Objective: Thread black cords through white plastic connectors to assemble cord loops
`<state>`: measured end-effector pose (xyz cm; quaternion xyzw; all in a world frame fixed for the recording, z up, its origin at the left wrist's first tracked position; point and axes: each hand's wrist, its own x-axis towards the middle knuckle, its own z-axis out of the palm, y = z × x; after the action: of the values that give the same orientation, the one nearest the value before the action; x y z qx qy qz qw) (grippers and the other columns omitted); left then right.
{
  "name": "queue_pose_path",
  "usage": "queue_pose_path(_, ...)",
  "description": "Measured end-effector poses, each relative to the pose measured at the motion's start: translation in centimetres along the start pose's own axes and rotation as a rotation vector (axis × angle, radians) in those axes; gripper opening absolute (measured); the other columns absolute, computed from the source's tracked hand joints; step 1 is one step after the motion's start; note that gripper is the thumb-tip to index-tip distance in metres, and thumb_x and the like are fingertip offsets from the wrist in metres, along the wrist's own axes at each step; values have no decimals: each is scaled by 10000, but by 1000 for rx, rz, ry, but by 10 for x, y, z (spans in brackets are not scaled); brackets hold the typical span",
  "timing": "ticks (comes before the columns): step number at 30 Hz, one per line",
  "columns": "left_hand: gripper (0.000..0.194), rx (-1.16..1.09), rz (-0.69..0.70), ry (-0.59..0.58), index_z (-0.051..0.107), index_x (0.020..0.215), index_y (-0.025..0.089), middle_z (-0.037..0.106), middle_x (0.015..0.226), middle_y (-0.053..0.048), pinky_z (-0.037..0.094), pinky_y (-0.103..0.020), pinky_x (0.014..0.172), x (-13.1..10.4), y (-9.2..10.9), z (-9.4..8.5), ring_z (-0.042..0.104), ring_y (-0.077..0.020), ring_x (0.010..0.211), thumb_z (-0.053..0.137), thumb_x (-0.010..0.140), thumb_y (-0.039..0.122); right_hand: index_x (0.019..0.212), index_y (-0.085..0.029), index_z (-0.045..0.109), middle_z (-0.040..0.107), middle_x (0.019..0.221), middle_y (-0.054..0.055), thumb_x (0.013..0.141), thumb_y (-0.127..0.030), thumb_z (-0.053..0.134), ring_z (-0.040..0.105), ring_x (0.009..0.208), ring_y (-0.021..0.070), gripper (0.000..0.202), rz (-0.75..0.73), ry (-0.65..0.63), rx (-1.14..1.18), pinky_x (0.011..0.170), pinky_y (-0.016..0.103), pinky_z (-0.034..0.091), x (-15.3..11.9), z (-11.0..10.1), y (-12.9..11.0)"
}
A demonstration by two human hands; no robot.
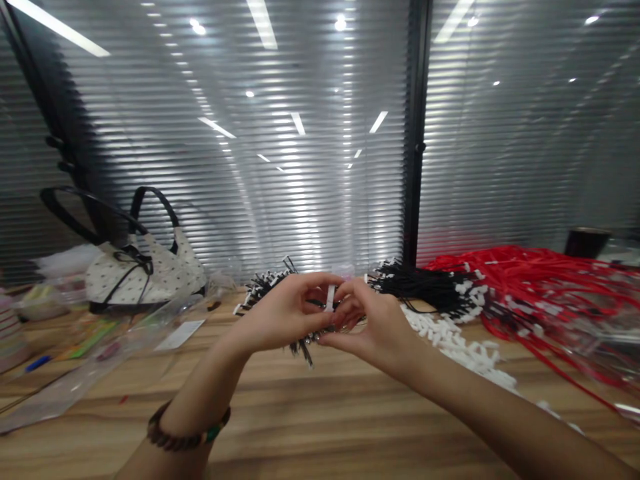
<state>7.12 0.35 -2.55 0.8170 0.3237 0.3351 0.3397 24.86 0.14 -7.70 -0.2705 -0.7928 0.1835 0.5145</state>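
Observation:
My left hand (290, 310) and my right hand (377, 323) meet in mid-view above the table, fingers curled and fingertips close together. Between them a small white plastic piece (330, 298) stands upright, pinched by the fingertips of both hands. Its ends are partly hidden by the fingers. Behind and below the hands lies a bunch of black cords (265, 285) with white tips; part of it shows under my left hand. Just right of my right hand spreads a pile of small white plastic pieces (460, 347), with a bundle of black cords (430, 287) behind it.
Red straps (520, 267) are heaped on the wooden table (320, 427) at the right, near clear plastic packaging (595, 340) and a dark cup (586, 241). A dotted white handbag (150, 270), a clear plastic sleeve (100, 363), a white card (181, 335) and a blue pen (39, 363) lie left.

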Motion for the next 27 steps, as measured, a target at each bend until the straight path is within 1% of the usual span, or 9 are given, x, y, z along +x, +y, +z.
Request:
queue_pose_path(4, 354, 166, -25, 60, 694, 1083, 137, 691, 827, -53, 544, -329, 699, -4, -1, -8, 661, -206, 788, 712, 736, 205, 836, -181, 590, 668, 673, -9, 681, -307, 822, 658, 604, 134, 306, 71, -3, 31, 580, 240, 526, 7, -20, -3)
queue_pose_path(8, 340, 234, -79, -32, 702, 1069, 147, 690, 783, -44, 521, -297, 615, -5, -1, -9, 642, -192, 711, 701, 737, 219, 842, -154, 647, 686, 799, 34, 724, -260, 747, 580, 591, 98, 187, 118, 11, -69, 529, 223, 449, 14, -34, -1)
queue_pose_path(12, 327, 239, -102, -92, 712, 1038, 138, 707, 809, -65, 517, -286, 597, -4, 2, -3, 653, -204, 727, 710, 725, 232, 1066, -135, 593, 680, 953, 68, 732, -298, 741, 589, 594, 92, 400, 360, -187, 170, 525, 228, 456, 13, -26, 6)
queue_pose_path(14, 330, 218, -99, -98, 710, 1035, 138, 704, 816, -64, 513, -277, 587, -3, 2, -1, 647, -195, 719, 715, 726, 255, 1144, -132, 561, 655, 872, 35, 715, -323, 768, 599, 604, 109, 513, 437, -270, 245, 520, 230, 452, 11, -18, 9)
queue_pose_path(16, 365, 187, -106, -89, 701, 1057, 142, 697, 814, -55, 515, -275, 594, -2, 1, -3, 644, -187, 720, 730, 717, 275, 1153, -130, 577, 604, 751, -16, 686, -331, 802, 565, 581, 105, 556, 436, -289, 211, 493, 210, 406, 10, -14, 11)
queue_pose_path(20, 398, 171, -221, 0, 719, 1014, 149, 726, 853, -61, 531, -301, 659, -4, -4, -17, 672, -203, 766, 794, 654, 301, 1002, -126, 668, 492, 577, -76, 663, -346, 830, 409, 490, 60, 436, 431, -250, 156, 444, 185, 274, 14, -22, 11)
queue_pose_path(22, 346, 198, -273, 56, 749, 947, 163, 725, 787, -37, 516, -285, 637, -7, -7, -28, 668, -193, 725, 810, 644, 320, 931, -125, 692, 459, 535, -79, 685, -389, 818, 363, 475, 54, 381, 452, -192, 164, 439, 191, 240, 18, -31, 14)
queue_pose_path(25, 218, 229, -309, 146, 772, 831, 184, 668, 607, 5, 469, -249, 541, -14, -9, -45, 624, -165, 593, 786, 684, 345, 875, -132, 705, 488, 540, -58, 709, -445, 797, 404, 492, 63, 366, 476, -51, 263, 459, 202, 285, 23, -45, 24)
queue_pose_path(27, 175, 247, -281, 217, 757, 732, 194, 677, 586, -9, 472, -246, 529, -21, -8, -56, 626, -169, 584, 781, 698, 364, 821, -136, 697, 521, 561, -43, 687, -473, 808, 440, 507, 64, 380, 488, 24, 386, 477, 203, 328, 26, -53, 33)
